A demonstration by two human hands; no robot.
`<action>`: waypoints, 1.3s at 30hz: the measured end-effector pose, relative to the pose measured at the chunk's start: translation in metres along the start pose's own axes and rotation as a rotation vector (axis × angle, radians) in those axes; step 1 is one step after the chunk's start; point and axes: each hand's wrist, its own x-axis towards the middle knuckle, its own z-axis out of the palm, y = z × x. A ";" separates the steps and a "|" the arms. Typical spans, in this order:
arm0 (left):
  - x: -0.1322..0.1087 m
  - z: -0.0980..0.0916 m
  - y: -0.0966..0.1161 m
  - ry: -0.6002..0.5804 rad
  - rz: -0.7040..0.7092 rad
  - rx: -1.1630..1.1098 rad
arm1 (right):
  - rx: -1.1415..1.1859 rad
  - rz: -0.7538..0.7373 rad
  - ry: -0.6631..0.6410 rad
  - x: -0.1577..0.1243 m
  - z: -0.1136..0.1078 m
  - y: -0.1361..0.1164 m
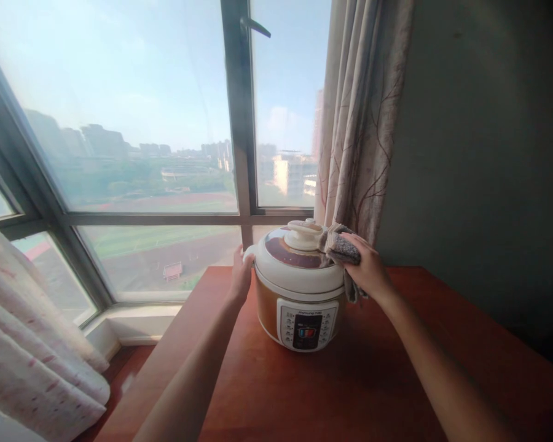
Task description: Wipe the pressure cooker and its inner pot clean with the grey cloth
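The cooker (299, 294) stands on the table (350, 380), straight ahead of you at 12 o'clock, near the table's far edge. Its panel (306, 326) faces you at the cooker's 6 o'clock. The lid (290, 255) is on, with the knob (303, 234) at its middle.

Your left hand (241, 276) lies against the cooker at its 9 o'clock, level with the lid's rim. You see the back of the hand. The fingers run forward along the side and are mostly hidden, so you cannot tell whether they grip or only rest there.

Your right hand (368, 267) is at the cooker's 3 o'clock. Its fingers are curled over a grey cloth (340, 248) and hold it bunched against the lid. The cloth lies on the lid at about 2 o'clock, just beside the knob, and a loose end hangs down the cooker's side under your palm.

Behind the cooker, from 10 to 12 o'clock, is the window (142, 123), with its handle (254, 26) high on the frame. A patterned curtain (362, 116) hangs at 1 o'clock, close behind your right hand. The wall (479, 153) fills the view from 2 to 3 o'clock. A second curtain (27, 344) is bunched low at 8 o'clock, well apart from the table.
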 end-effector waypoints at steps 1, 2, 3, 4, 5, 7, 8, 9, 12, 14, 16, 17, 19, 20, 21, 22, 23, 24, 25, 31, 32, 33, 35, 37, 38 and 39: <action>0.003 -0.002 0.001 0.011 0.025 0.050 | -0.001 0.031 -0.045 0.011 -0.001 0.006; 0.007 -0.004 0.002 0.003 0.051 0.102 | -0.003 0.053 -0.085 0.021 -0.001 0.011; 0.011 -0.006 0.004 -0.015 0.078 0.150 | -0.006 0.070 -0.115 0.031 -0.001 0.014; 0.016 -0.009 0.007 -0.043 0.110 0.196 | -0.011 0.086 -0.137 0.040 0.000 0.017; 0.021 -0.011 0.010 -0.069 0.136 0.233 | -0.020 0.108 -0.160 0.048 0.001 0.019; 0.031 -0.012 0.018 -0.103 0.167 0.272 | -0.050 0.157 -0.196 0.061 0.003 0.020; 0.035 -0.012 0.022 -0.109 0.177 0.277 | -0.069 0.178 -0.206 0.066 0.004 0.019; 0.038 -0.010 0.026 -0.116 0.188 0.273 | -0.089 0.195 -0.211 0.069 0.005 0.018; 0.041 -0.001 0.033 -0.185 0.237 0.244 | -0.135 0.209 -0.206 0.069 0.005 0.011; 0.039 0.004 0.034 -0.226 0.244 0.242 | -0.146 0.188 -0.191 0.062 0.002 0.005; 0.037 0.006 0.034 -0.237 0.234 0.267 | -0.149 0.155 -0.175 0.052 -0.001 -0.001; 0.036 0.006 0.034 -0.233 0.232 0.285 | -0.149 0.136 -0.166 0.046 -0.004 -0.004; 0.034 0.005 0.036 -0.230 0.243 0.322 | -0.151 0.104 -0.146 0.032 -0.007 -0.010; 0.033 0.005 0.037 -0.228 0.252 0.343 | -0.153 0.091 -0.127 0.024 -0.009 -0.013; 0.033 0.005 0.038 -0.226 0.260 0.362 | -0.150 0.072 -0.101 0.015 -0.010 -0.018; 0.032 0.005 0.038 -0.223 0.265 0.378 | -0.142 0.043 -0.067 0.006 -0.011 -0.023; 0.032 0.005 0.039 -0.221 0.268 0.390 | -0.128 0.003 -0.036 -0.003 -0.011 -0.029; 0.032 0.005 0.039 -0.218 0.269 0.397 | -0.110 -0.047 -0.011 -0.013 -0.011 -0.037; 0.032 0.005 0.039 -0.216 0.268 0.400 | -0.094 -0.105 0.003 -0.023 -0.011 -0.045; 0.034 0.005 0.035 -0.210 0.269 0.385 | -0.053 -0.406 -0.126 -0.059 -0.009 -0.081; 0.035 0.004 0.035 -0.212 0.270 0.375 | -0.041 -0.427 -0.143 -0.060 -0.009 -0.081; 0.035 0.004 0.034 -0.215 0.270 0.366 | -0.032 -0.432 -0.152 -0.059 -0.010 -0.080; 0.035 0.004 0.034 -0.222 0.262 0.355 | -0.030 -0.402 -0.147 -0.055 -0.011 -0.072; 0.034 0.003 0.034 -0.220 0.254 0.358 | -0.038 -0.344 -0.130 -0.048 -0.011 -0.061; 0.034 0.004 0.035 -0.217 0.251 0.359 | -0.042 -0.313 -0.116 -0.044 -0.011 -0.054; 0.033 0.004 0.035 -0.213 0.247 0.358 | -0.044 -0.283 -0.098 -0.039 -0.010 -0.047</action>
